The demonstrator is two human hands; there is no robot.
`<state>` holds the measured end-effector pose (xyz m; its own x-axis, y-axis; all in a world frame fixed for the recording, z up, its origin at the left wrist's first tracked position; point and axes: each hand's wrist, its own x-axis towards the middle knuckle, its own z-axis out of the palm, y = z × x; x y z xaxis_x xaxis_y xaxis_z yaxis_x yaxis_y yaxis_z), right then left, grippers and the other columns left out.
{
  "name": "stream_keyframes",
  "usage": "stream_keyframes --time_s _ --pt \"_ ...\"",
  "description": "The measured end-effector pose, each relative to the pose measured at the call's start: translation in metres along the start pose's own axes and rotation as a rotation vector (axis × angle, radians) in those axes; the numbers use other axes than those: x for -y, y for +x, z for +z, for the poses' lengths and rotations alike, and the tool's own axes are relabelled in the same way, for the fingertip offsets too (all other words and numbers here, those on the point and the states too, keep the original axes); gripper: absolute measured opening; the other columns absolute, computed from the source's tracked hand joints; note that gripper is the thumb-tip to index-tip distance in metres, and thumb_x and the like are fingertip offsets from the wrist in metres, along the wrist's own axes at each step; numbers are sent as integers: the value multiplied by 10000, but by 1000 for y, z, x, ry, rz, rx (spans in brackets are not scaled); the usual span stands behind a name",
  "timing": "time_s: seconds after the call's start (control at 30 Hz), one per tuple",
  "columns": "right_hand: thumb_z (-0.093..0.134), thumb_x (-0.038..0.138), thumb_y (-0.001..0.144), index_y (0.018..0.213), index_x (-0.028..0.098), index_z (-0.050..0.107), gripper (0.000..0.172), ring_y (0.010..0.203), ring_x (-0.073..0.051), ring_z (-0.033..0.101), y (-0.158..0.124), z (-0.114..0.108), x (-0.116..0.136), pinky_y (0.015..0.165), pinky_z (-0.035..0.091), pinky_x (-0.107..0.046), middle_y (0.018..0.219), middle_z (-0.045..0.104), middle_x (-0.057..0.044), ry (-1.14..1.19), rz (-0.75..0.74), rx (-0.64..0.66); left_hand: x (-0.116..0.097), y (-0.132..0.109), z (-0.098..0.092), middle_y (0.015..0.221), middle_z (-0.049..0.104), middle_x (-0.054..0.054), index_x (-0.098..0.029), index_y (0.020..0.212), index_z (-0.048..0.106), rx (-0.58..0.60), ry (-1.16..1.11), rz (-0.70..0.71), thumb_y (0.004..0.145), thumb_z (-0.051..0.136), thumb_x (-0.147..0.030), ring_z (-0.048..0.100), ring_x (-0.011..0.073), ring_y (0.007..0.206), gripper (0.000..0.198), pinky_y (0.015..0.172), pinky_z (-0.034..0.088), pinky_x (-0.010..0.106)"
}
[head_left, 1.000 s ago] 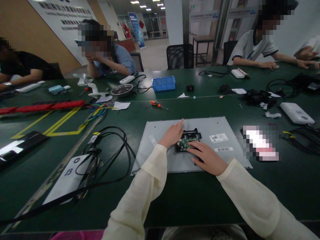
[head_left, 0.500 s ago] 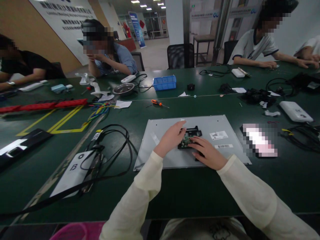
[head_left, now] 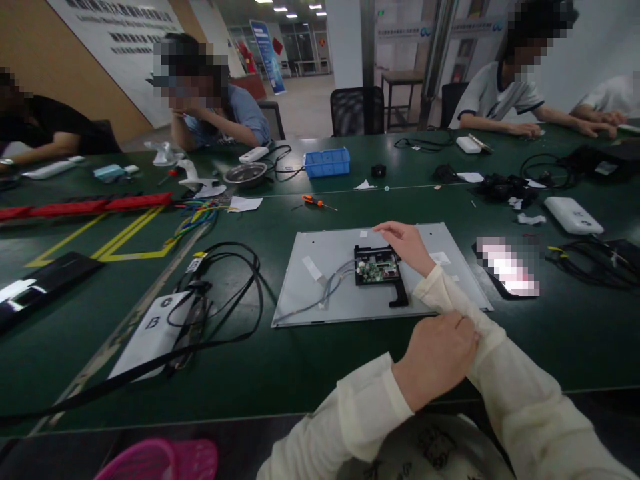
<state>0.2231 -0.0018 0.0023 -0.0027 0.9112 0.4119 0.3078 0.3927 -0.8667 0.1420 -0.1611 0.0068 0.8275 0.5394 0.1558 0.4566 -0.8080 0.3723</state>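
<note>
My left hand (head_left: 436, 357) is closed on the cream sleeve (head_left: 493, 337) of my right forearm, pinching the cloth. Over the far right part of a flat grey panel (head_left: 340, 247), my right hand (head_left: 407, 248) has its fingers stretched out and holds nothing. Just left of that hand, a black bracket (head_left: 399, 292) with a green circuit board (head_left: 376, 269) sits on the panel. Grey wires (head_left: 333, 287) run from the board to the panel's near left corner. White labels lie partly behind my right wrist.
An orange screwdriver (head_left: 314, 201) and a blue basket (head_left: 327, 163) lie beyond the panel. At its right is a phone (head_left: 505, 270); at its left, a white power bank (head_left: 150, 337) with black cables (head_left: 257, 293). Co-workers sit across the table. A pink basket (head_left: 160, 459) is below the near edge.
My left hand has left the board and moved to my right sleeve. My right hand has shifted up and away from the board, so the bracket and wires are uncovered.
</note>
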Motion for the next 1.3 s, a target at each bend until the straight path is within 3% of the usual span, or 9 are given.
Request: stream_keyframes --time_s 0.17,0.33,0.57,0.67,0.73,0.9,0.97,1.07,1.3 --pt "519 277 795 826 175 698 208 858 -177 651 9 -6 -27 826 489 -340 886 726 -52 79 89 -83 -24 -17 10 883 627 42 -176 838 535 215 -287 287 923 443 -271 623 161 767 157 589 485 242" --pt "550 293 780 848 161 690 204 835 -178 661 18 -21 -46 804 491 -342 851 720 -60 88 111 -144 -40 -31 5 958 616 68 -186 850 464 416 -654 672 930 417 -219 600 134 930 99 752 483 167" --pt "537 361 837 924 203 678 230 889 -149 678 19 -35 -19 818 502 -319 921 724 -49 303 178 -283 -32 -48 15 910 632 40 -193 852 507 332 -432 378 933 453 -269 627 150 822 124 672 487 222" --pt "562 337 837 931 210 689 203 912 -163 677 -7 -31 11 805 513 -322 913 726 -39 307 190 -124 -20 -56 -11 835 645 46 -179 883 571 183 -314 262 960 419 -310 625 163 742 215 643 470 265" --pt "580 326 839 956 208 694 201 888 -168 678 -32 -26 33 795 519 -324 893 726 -32 272 161 83 -5 -59 -46 802 646 27 -187 870 593 11 -512 198 973 419 -301 621 130 738 232 669 469 238" --pt "518 306 900 968 191 670 202 800 -154 665 -97 -3 83 687 517 -273 856 708 -29 132 114 289 54 -45 -132 564 467 -24 -190 638 496 -929 -981 -61 972 432 -382 467 89 486 391 496 399 224" --pt "500 313 919 976 193 656 205 776 -141 658 -119 18 99 653 504 -247 893 708 -33 36 7 484 79 -29 -150 545 416 -37 -192 596 441 -1172 -1002 -137 928 507 -444 407 78 447 423 442 353 214" --pt "545 420 896 1035 177 625 291 823 -188 666 -145 61 113 677 514 -283 957 700 -66 -241 -215 774 108 -4 -157 557 405 -39 -190 591 430 -1301 -977 -214 906 535 -487 372 65 434 445 412 310 206" --pt "417 258 936 927 154 611 220 694 -196 663 -172 113 117 481 414 -287 857 708 -75 -416 -463 1006 161 18 -162 521 403 -56 -184 581 453 -1409 -835 -204 929 514 -462 341 45 399 450 383 254 192"
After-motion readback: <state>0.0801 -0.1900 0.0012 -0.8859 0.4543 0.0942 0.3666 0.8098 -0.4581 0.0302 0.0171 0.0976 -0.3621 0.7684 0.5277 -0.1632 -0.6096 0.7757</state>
